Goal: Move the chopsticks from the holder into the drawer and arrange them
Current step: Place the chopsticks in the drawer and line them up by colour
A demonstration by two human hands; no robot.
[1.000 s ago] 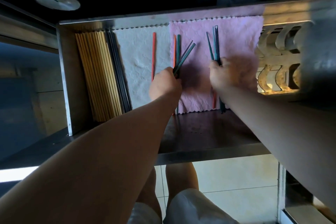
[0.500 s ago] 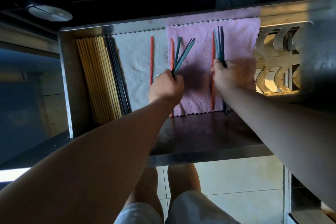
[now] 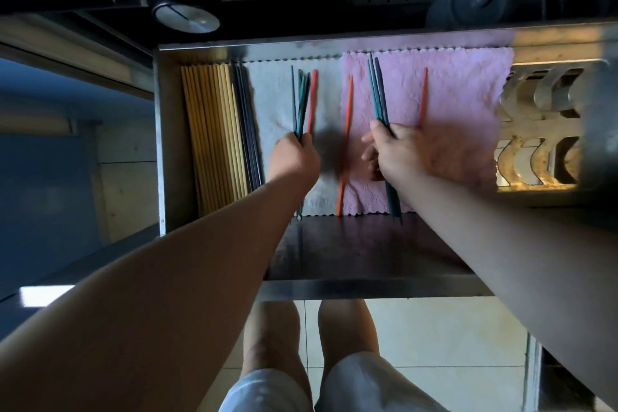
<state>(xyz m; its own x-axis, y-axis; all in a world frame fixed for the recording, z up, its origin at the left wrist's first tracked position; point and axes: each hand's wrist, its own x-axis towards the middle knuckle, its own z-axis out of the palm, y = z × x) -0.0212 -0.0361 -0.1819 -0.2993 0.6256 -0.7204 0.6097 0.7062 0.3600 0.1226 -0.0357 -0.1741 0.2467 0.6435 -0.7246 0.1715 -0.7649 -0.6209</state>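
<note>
The metal drawer [image 3: 368, 288] is pulled out below me. My left hand [image 3: 294, 157] grips a bundle of teal and dark chopsticks [image 3: 301, 100] over the white cloth [image 3: 271, 100], with a red chopstick [image 3: 312, 104] right beside the bundle. My right hand [image 3: 398, 150] is closed on a second bundle of teal chopsticks [image 3: 378, 94] over the pink cloth [image 3: 461, 94]. An orange chopstick [image 3: 345, 144] lies loose between my hands. Another red chopstick [image 3: 423, 97] lies to the right of my right hand.
Several pale wooden chopsticks [image 3: 210, 130] and dark ones [image 3: 247, 124] are lined up along the drawer's left side. A metal cut-out rack [image 3: 535, 117] fills the right side. A round knob [image 3: 185, 17] sits above the drawer. My legs and tiled floor show below.
My left hand has moved left from the pink cloth's edge onto the white cloth with its bundle, now straighter. My right hand also shifted left, leaving a red chopstick on its right.
</note>
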